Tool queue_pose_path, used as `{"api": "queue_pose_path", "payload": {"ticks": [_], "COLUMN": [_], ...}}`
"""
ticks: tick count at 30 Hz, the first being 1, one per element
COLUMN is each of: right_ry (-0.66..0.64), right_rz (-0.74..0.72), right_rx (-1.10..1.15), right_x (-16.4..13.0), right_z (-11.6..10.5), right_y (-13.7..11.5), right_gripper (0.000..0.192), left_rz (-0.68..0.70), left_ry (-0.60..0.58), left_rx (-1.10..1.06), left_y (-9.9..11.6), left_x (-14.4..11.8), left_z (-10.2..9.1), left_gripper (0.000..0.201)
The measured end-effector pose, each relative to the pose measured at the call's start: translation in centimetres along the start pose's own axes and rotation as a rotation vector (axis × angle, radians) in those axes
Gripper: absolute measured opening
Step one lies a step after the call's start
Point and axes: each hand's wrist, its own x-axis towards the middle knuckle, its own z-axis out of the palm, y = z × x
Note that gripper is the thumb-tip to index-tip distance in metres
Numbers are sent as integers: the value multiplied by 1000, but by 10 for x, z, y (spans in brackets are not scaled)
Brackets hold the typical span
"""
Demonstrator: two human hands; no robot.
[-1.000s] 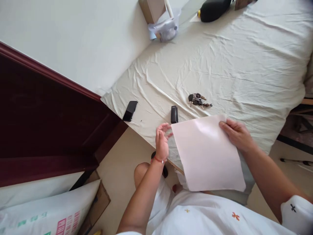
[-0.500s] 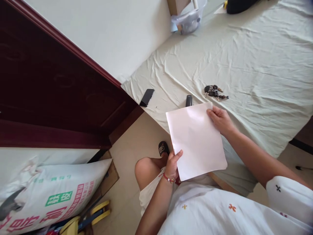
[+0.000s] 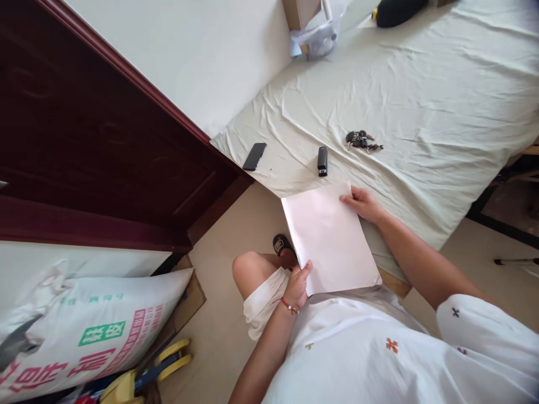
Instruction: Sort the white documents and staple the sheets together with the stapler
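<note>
Looking down from the head camera, the person holds a pale pink rectangular sheet of paper [image 3: 330, 238] with both hands, in front of the body and partly over the near edge of the bed covered with a wrinkled off-white sheet [image 3: 421, 84]. The left hand [image 3: 298, 280], with a thin red string bracelet at the wrist, grips the lower left edge of the paper; its thumb lies on top of the sheet and the other fingers are curled below, so they pinch the edge. The right hand [image 3: 362, 202] holds the upper right corner, the thumb on top and the fingers closed together around the corner. On the bed, just beyond the paper, lies a small black stapler [image 3: 322, 161], and well to its left a flat black rectangular device [image 3: 254, 156] near the bed corner. A bunch of dark keys [image 3: 361, 140] rests to the right of the stapler. At the far side stand a clear plastic bag [image 3: 315, 39] and a brown cardboard box [image 3: 301, 11]. At lower left lies a white woven sack [image 3: 84, 331] with green and pink printed characters, which I cannot read surely. A black slipper [image 3: 281, 244] is on the beige floor beside the bare knee.
</note>
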Motion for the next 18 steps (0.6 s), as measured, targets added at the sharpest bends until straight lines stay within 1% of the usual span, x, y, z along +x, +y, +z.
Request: {"api": "queue_pose_path", "payload": {"ticks": [1, 3, 5, 7, 10, 12, 16, 18], "right_ry": [-40, -67, -57, -28, 27, 31, 38, 72], "right_rz": [31, 71, 84, 81, 74, 73, 81, 92], "right_rx": [75, 172, 200, 213, 227, 215, 176, 153], "right_x": [0, 0, -1, -2, -3, -4, -5, -5], "right_z": [-2, -5, -7, -7, -6, -6, -7, -8], "right_y": [5, 11, 13, 13, 10, 9, 6, 6], "right_gripper": [61, 61, 58, 56, 57, 56, 53, 56], "left_rz": [6, 1, -24, -77, -168, -204, -205, -200], "left_ry": [3, 6, -10, -35, -55, -70, -136, -124], "left_rx": [-4, -18, -29, -10, 89, 158, 218, 228], "left_y": [-5, -14, -22, -28, -31, -31, -32, -33], "left_x": [1, 1, 1, 0, -2, -1, 3, 5], "left_z": [-1, -3, -4, -6, -10, -10, -5, -2], "left_gripper": [67, 69, 72, 76, 83, 84, 80, 78]}}
